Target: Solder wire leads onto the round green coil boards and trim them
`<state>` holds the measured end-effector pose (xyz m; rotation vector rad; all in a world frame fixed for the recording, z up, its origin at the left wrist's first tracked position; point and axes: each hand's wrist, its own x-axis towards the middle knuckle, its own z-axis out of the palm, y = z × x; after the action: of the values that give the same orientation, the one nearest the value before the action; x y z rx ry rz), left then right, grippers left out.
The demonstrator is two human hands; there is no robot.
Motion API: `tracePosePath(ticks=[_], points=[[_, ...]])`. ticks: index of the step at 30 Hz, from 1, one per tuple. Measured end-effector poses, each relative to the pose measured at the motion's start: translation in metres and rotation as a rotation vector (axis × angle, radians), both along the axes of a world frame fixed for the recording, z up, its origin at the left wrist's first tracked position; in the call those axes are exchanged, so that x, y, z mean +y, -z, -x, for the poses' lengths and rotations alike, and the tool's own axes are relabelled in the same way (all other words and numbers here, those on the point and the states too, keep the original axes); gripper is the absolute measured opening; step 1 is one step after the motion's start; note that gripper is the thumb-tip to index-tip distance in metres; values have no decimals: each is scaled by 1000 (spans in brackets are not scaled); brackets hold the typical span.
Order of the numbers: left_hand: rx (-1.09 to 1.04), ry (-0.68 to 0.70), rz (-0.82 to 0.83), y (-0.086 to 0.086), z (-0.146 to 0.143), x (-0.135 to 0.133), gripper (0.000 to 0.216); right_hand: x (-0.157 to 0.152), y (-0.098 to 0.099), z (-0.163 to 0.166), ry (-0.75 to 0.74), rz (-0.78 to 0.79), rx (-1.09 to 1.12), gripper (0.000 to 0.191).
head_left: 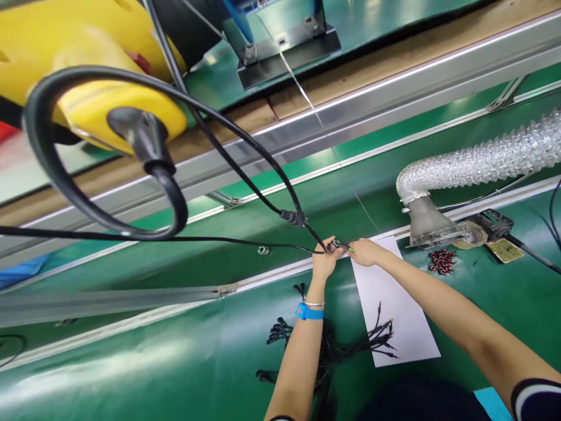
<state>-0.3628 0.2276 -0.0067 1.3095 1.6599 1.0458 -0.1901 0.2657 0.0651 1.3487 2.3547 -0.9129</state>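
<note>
At the edge of the green bench, my left hand point(325, 262) is closed around a small silvery and dark round part point(335, 245). A black cable point(314, 235) runs down from above to that hand; whether it joins the part I cannot tell. My right hand point(366, 252) is close beside it, fingers pinched on a thin green-tipped piece point(350, 249) that points at the part. Its kind is too small to make out. A blue wrist strap point(310, 312) circles my left wrist. Beneath my forearms lie a bundle of black cables point(350, 349) and a white paper sheet point(409, 327).
A yellow housing point(99, 108) with a looped black cable hangs at upper left. To the right are a silvery flexible duct point(482, 158) with its hood, a pile of small dark red parts point(442, 261) and a soldering-iron stand point(494, 222). A metal rail point(372, 88) crosses above.
</note>
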Motion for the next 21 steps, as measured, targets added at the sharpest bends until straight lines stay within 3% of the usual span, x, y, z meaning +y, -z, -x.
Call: tracePosePath(ticks=[6,10,12,15,21], points=[[-39,6,131,45,11,33,40,33,37,12,72,169,-1,42],[-149,-17,147,45,12,31,42,41,35,12,180,241,51,41],[-257,-20,111,29,11,21,49,40,23,8,258,222,111,39],[-466,31,46,-13,7,-5,58,24,-8,-2,357,116,271,32],[-828,178,25,-100,-16,-78,58,-55,-72,-30,392,21,693,26]])
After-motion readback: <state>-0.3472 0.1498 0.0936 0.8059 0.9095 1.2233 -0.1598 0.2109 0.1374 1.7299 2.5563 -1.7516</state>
